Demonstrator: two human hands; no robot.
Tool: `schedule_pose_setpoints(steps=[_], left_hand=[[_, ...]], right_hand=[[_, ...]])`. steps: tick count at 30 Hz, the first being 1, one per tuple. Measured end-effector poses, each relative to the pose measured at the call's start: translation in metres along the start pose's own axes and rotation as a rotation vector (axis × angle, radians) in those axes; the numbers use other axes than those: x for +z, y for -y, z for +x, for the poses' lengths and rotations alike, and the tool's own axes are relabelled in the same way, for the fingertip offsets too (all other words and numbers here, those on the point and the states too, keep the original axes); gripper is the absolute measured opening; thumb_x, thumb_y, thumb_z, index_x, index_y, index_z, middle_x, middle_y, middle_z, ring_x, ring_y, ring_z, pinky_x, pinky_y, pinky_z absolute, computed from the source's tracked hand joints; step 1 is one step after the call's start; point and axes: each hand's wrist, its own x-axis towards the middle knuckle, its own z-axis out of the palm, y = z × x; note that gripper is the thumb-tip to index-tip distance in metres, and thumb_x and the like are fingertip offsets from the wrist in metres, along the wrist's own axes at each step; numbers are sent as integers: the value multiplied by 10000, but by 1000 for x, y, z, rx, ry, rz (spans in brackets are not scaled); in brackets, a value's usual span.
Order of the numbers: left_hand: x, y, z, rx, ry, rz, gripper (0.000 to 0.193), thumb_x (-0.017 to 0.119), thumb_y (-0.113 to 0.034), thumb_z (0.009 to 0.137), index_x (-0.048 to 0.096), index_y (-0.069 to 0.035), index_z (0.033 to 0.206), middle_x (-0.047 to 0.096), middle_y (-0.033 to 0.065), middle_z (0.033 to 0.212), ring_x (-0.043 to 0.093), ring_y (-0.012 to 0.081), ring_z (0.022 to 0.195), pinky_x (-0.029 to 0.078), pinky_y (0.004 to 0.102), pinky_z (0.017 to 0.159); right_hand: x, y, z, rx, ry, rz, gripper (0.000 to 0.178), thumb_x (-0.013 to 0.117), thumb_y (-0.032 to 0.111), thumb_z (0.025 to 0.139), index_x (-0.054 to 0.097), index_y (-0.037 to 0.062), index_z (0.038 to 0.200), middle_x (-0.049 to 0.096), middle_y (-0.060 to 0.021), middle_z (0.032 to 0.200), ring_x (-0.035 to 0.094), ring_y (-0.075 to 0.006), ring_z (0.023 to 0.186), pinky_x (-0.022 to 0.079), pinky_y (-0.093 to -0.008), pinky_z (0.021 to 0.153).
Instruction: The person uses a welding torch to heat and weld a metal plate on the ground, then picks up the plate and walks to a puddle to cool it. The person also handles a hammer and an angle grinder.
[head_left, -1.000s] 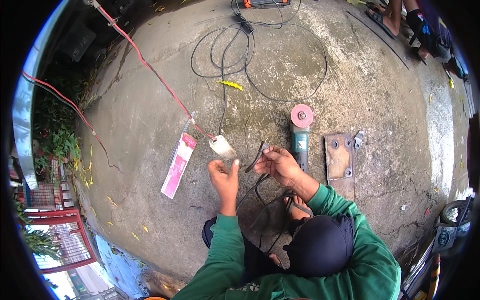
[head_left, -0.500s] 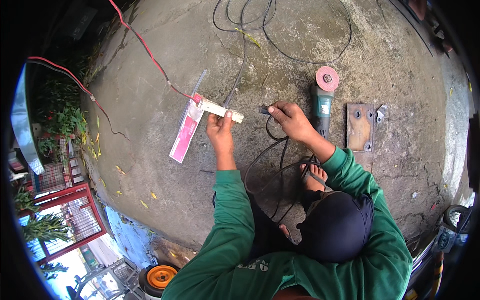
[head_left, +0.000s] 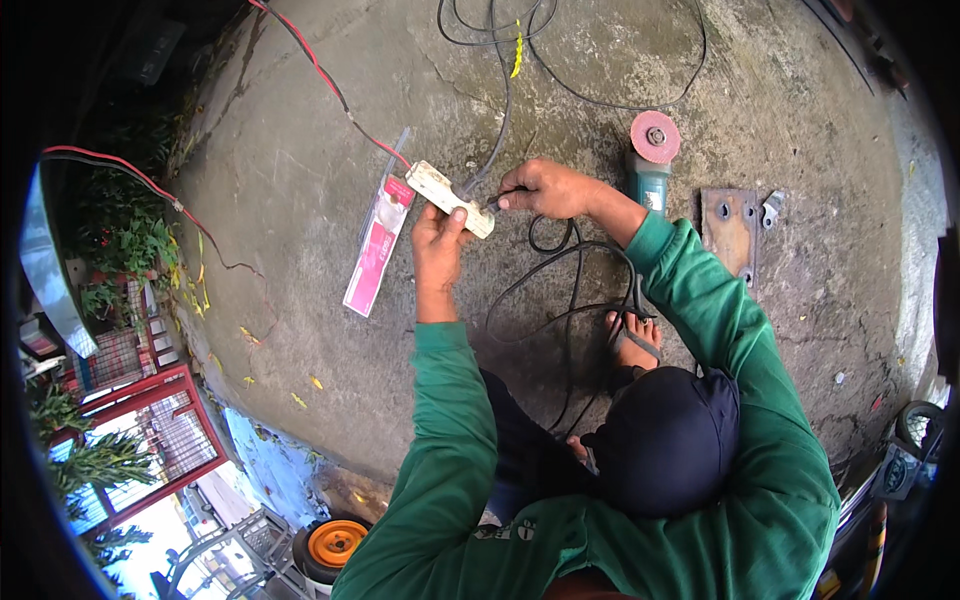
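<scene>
My left hand is closed around the lower end of a worn white power strip, thumb on its top face. A red and black wire runs into the strip's far end. With its fingertips pinched, my right hand holds a dark plug against the strip's right side; fingers partly hide it, and I cannot tell how far it is inserted. Right of my hands an angle grinder with a pink disc lies on the concrete. A loose black cord loops below my right hand.
A long pink and white package lies left of my left hand. Right of the grinder are a rusty steel plate with holes and a small metal piece. My foot stands beside the cord. An orange-rimmed wheel is at lower left.
My right hand has moved left with the plug, from a gap away up to the power strip's side. My left hand has tilted the strip more steeply.
</scene>
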Motion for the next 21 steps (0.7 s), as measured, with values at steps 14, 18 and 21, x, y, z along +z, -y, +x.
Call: schedule_pose_setpoints(steps=[14,18,21], left_hand=[[-17,-10,11,1,55,170,572,782,-214,907,506,47,1335,679,129,1113,690,197,988,618,359,798],[-21,-8,13,-19,70,121,559,792,-196,897,518,44,1321,685,125,1103,687,196,988,608,347,822],[-13,-8,19,-43,127,175,562,797,-189,891,527,43,1325,679,123,1124,682,197,1004,606,344,827]], right_hand=[[5,2,12,-64,40,-34,273,709,254,928,712,-12,988,702,-227,897,678,-425,881,517,-487,774],[8,0,14,-42,32,30,287,726,265,915,711,-13,983,699,-230,888,678,-425,871,516,-487,769],[8,-1,10,-23,12,31,296,738,278,905,714,-13,957,698,-228,877,679,-425,859,516,-487,765]])
